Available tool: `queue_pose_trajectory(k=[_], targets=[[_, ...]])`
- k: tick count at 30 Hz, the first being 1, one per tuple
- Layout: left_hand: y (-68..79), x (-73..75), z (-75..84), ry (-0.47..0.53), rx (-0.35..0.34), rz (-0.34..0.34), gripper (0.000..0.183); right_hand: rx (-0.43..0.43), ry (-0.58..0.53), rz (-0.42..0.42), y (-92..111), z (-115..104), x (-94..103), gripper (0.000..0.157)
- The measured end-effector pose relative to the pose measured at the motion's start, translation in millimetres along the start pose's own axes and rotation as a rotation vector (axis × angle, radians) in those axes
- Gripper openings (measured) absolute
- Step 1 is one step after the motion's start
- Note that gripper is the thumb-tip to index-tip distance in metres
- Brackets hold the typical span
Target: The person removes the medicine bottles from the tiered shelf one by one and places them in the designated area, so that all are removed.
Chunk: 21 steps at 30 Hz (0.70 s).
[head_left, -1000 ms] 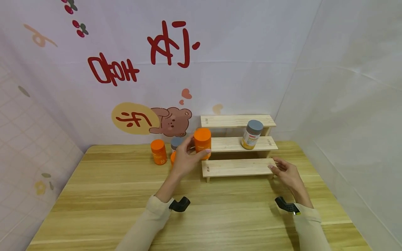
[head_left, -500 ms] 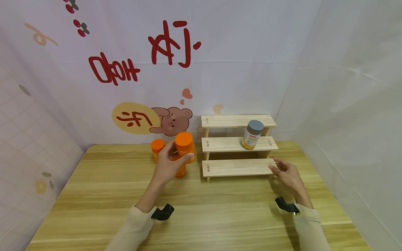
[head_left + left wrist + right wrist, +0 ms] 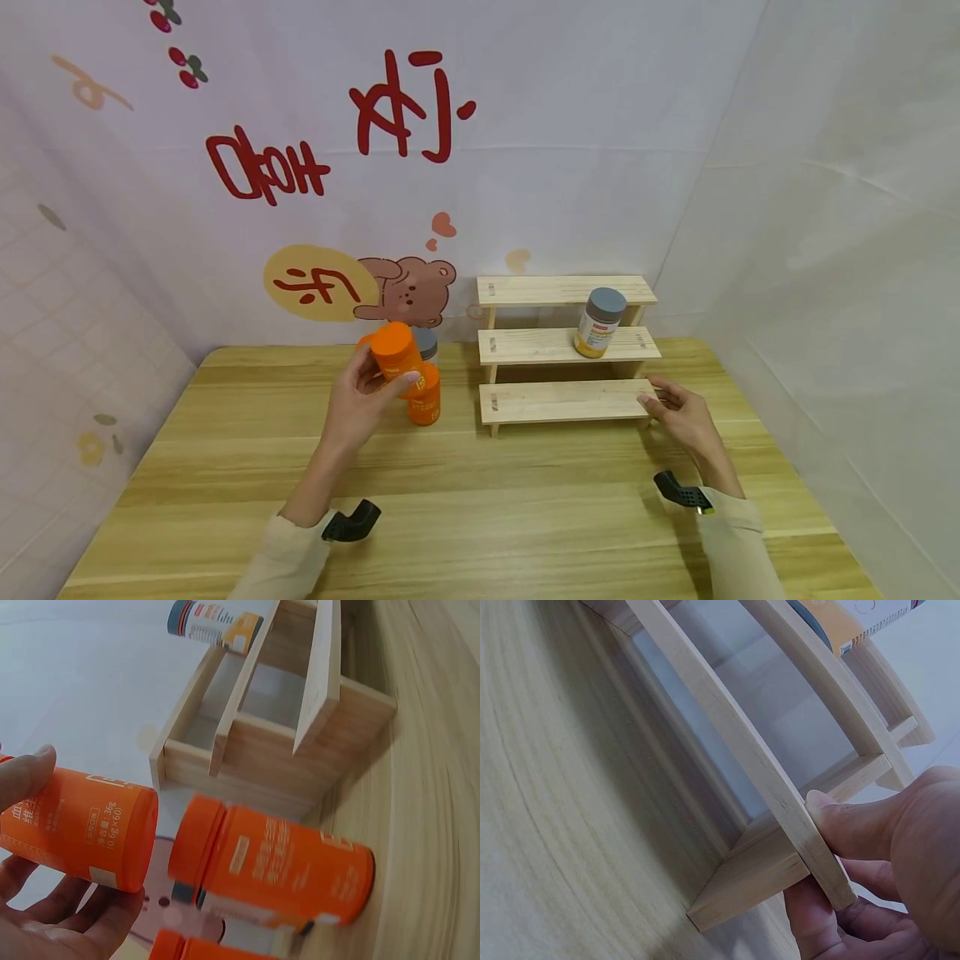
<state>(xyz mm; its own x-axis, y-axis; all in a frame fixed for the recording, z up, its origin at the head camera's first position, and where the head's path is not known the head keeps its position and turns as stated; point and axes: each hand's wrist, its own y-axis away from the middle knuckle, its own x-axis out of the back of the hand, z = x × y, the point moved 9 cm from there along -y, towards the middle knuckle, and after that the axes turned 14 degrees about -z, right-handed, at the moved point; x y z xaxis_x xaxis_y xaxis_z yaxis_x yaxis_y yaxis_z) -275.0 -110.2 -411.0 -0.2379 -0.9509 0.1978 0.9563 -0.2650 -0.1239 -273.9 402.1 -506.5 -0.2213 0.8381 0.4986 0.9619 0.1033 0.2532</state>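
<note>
My left hand (image 3: 352,407) grips an orange supplement bottle (image 3: 397,354) round its body, raised and slightly tilted at the left of the wooden shelf. Beside it, a second orange bottle (image 3: 285,862) stands upright on the table. A third orange bottle (image 3: 196,949) shows only in part, mostly hidden behind the held one in the head view. Behind them is a grey-lidded bottle (image 3: 426,342), partly covered. With thumb above and fingers below, my right hand (image 3: 684,417) pinches the right end of the lowest board of the three-tier wooden shelf (image 3: 566,402).
Another grey-lidded bottle (image 3: 597,325) with a white and yellow label stands on the shelf's middle tier, toward the right. A printed cloth wall (image 3: 585,167) rises right behind the table (image 3: 487,517), with more cloth at both sides.
My left hand has carried the orange bottle leftward, from in front of the shelf's left end to over the bottles at the left. The right hand keeps its place on the shelf.
</note>
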Motion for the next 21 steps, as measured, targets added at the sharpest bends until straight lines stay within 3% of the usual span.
queue_pose_trajectory(k=[8, 21], targets=[[13.3, 19.6, -11.5, -0.001, 0.012, 0.048, 0.059, 0.0, 0.012, 0.005, 1, -2, 0.0, 0.075], [27.9, 38.2, -46.9, -0.06, 0.137, 0.085, 0.066, -0.009, 0.019, 0.006, 3, -4, 0.0, 0.075]])
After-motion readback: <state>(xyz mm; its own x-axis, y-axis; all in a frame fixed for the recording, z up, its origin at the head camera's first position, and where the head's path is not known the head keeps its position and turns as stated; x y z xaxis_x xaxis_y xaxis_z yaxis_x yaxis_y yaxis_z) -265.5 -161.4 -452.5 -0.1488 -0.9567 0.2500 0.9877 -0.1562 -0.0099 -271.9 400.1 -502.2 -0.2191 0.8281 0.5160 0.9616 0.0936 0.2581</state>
